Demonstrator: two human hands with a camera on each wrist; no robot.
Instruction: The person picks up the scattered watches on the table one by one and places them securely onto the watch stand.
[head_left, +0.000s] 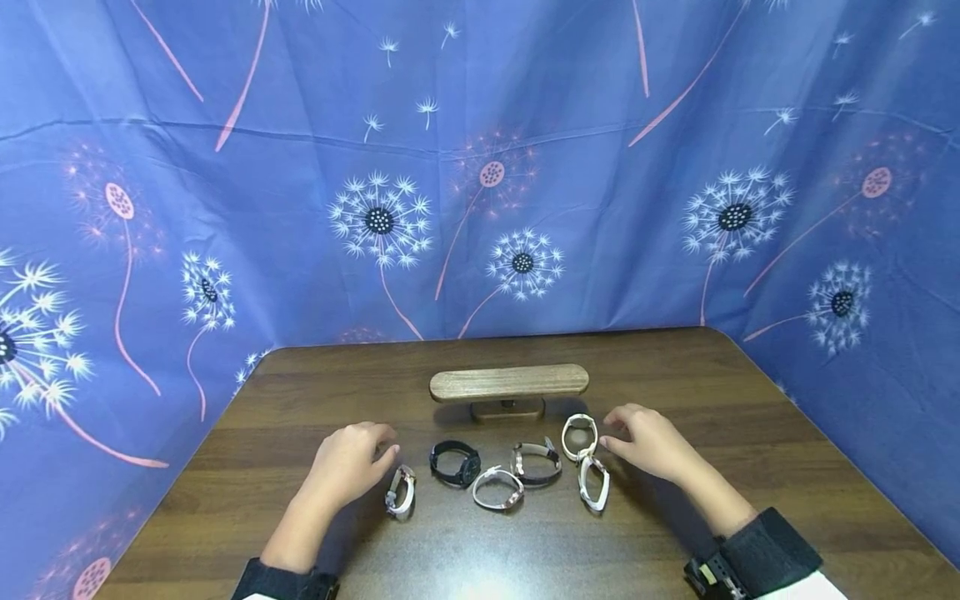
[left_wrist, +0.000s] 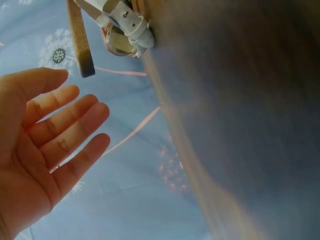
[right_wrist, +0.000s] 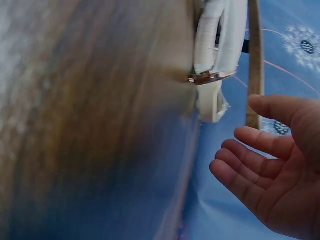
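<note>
In the head view my left hand (head_left: 348,462) hovers over the table with relaxed fingers, just left of a white-strapped wristwatch (head_left: 408,502). The left wrist view shows that palm (left_wrist: 45,150) holding nothing. On the other side, my right hand (head_left: 652,446) is close to a cream watch (head_left: 567,442); whether they touch I cannot tell. A white watch (head_left: 601,498) lies against the cream one, nearer me. Between the hands are a black watch (head_left: 469,469), a thin white watch (head_left: 513,500) and a dark-strapped watch (head_left: 518,462). The right wrist view shows loosely bent, empty fingers (right_wrist: 245,175).
Behind the watches stands a wooden T-shaped display stand (head_left: 510,382) with a rounded horizontal bar on a low base. The brown wooden table (head_left: 315,383) ends at a blue dandelion-print cloth (head_left: 450,275) hanging behind and at the sides.
</note>
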